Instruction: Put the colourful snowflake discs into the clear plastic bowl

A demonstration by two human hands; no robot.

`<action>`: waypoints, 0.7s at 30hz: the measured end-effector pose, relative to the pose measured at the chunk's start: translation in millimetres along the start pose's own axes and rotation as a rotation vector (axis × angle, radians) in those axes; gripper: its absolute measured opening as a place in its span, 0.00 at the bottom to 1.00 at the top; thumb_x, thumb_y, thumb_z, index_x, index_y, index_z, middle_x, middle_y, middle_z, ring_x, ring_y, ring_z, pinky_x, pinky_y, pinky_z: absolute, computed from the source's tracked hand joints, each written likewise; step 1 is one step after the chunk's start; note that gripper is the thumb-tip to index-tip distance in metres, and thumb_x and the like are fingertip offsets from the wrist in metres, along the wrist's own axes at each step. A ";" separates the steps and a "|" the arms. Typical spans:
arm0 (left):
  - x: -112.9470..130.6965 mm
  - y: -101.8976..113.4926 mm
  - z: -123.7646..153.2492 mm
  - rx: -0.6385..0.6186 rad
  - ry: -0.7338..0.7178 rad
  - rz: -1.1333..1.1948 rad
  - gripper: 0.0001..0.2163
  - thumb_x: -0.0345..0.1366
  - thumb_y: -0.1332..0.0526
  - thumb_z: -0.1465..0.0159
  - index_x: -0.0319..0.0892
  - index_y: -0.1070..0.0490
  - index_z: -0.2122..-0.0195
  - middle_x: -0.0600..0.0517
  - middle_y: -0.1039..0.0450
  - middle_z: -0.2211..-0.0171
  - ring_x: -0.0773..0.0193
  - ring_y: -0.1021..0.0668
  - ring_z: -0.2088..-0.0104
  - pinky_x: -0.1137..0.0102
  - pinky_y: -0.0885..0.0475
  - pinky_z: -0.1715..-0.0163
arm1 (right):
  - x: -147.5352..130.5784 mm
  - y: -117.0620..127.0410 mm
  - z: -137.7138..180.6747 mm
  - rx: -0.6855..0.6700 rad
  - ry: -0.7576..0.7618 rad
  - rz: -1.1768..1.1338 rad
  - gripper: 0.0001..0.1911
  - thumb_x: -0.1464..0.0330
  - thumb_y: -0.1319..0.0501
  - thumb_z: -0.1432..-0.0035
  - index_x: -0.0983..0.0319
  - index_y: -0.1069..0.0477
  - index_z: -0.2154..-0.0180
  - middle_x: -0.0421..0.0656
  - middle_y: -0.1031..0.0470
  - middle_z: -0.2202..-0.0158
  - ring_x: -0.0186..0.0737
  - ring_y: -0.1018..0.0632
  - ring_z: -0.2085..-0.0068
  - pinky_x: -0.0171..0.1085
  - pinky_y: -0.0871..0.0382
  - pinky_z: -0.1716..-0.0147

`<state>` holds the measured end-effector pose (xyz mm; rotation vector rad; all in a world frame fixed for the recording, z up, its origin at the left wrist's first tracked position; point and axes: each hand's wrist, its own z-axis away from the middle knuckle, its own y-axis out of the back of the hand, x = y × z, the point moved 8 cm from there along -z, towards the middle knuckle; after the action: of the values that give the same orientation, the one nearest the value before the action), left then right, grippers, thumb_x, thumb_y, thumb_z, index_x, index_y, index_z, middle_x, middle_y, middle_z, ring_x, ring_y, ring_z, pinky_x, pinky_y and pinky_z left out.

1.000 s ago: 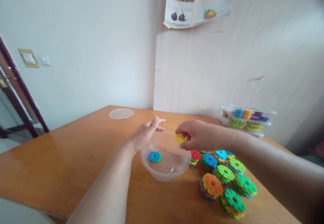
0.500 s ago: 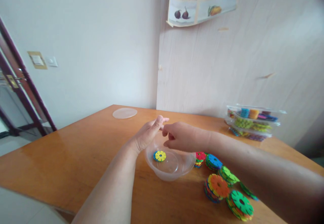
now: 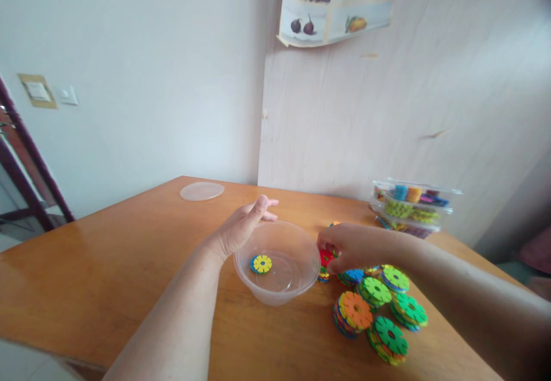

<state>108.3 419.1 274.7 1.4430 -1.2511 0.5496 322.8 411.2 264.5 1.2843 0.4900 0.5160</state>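
Note:
A clear plastic bowl [image 3: 297, 289] stands on the table, with a yellow notched disc [image 3: 262, 264] and a blue one partly under it inside. My left hand [image 3: 245, 226] is at the bowl's left rim, thumb up and fingers stretched out. To the right of the bowl, my right hand [image 3: 348, 246] bends its fingers around a red notched disc [image 3: 326, 257] on top of a small stack. The hand hides part of that stack. More stacks stand nearby, topped by an orange disc [image 3: 356, 310], a blue disc [image 3: 352, 276] and several green ones [image 3: 391, 336].
The wooden table [image 3: 142, 266] carries a round clear lid [image 3: 202, 191] at its far left. Stacked clear boxes [image 3: 415, 209] of colourful pieces stand at the back right against the wall. A fruit poster [image 3: 336, 8] hangs above.
My right hand has moved from above the bowl, beside my left hand, to the red disc stack on the right. The left hand stays at the rim. The view has shifted slightly right.

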 end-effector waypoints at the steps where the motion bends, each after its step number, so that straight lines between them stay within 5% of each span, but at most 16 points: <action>1: 0.2 0.2 0.2 0.004 -0.001 0.002 0.41 0.66 0.60 0.33 0.37 0.29 0.40 0.38 0.22 0.47 0.45 0.28 0.38 0.52 0.40 0.35 | -1.6 0.3 0.0 0.005 0.010 0.013 0.19 0.59 0.32 0.49 0.59 0.21 0.55 0.46 0.20 0.57 0.47 0.22 0.59 0.38 0.36 0.68; 7: -0.7 0.9 -0.3 0.004 -0.012 -0.028 0.40 0.65 0.61 0.32 0.40 0.29 0.39 0.41 0.19 0.50 0.45 0.27 0.38 0.51 0.44 0.34 | -8.4 32.2 3.7 0.079 0.025 -0.004 0.16 0.62 0.36 0.43 0.62 0.20 0.56 0.48 0.18 0.58 0.47 0.21 0.59 0.39 0.33 0.62; 11: -3.3 1.3 -0.8 0.002 -0.014 -0.036 0.38 0.64 0.62 0.31 0.42 0.30 0.38 0.43 0.19 0.51 0.46 0.26 0.40 0.51 0.45 0.34 | -39.2 51.3 -4.3 0.195 0.076 -0.048 0.18 0.62 0.37 0.44 0.61 0.22 0.52 0.49 0.19 0.55 0.46 0.21 0.57 0.38 0.33 0.61; 16: -1.6 1.8 0.4 0.006 -0.016 -0.050 0.37 0.63 0.62 0.30 0.42 0.29 0.38 0.43 0.20 0.49 0.48 0.28 0.37 0.52 0.48 0.32 | -89.6 25.7 -39.4 0.088 0.117 0.014 0.18 0.61 0.38 0.44 0.59 0.22 0.53 0.48 0.18 0.60 0.45 0.21 0.65 0.36 0.38 0.72; 21: 0.5 0.7 0.5 0.001 -0.009 -0.054 0.39 0.63 0.64 0.31 0.41 0.27 0.41 0.42 0.20 0.48 0.46 0.28 0.37 0.51 0.49 0.32 | -104.8 16.3 -58.9 0.031 0.129 -0.003 0.22 0.58 0.38 0.43 0.61 0.23 0.50 0.50 0.18 0.55 0.47 0.20 0.61 0.36 0.38 0.72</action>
<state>107.8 418.6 275.3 1.4773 -1.2148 0.5080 202.9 395.4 273.7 1.2845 0.6089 0.5930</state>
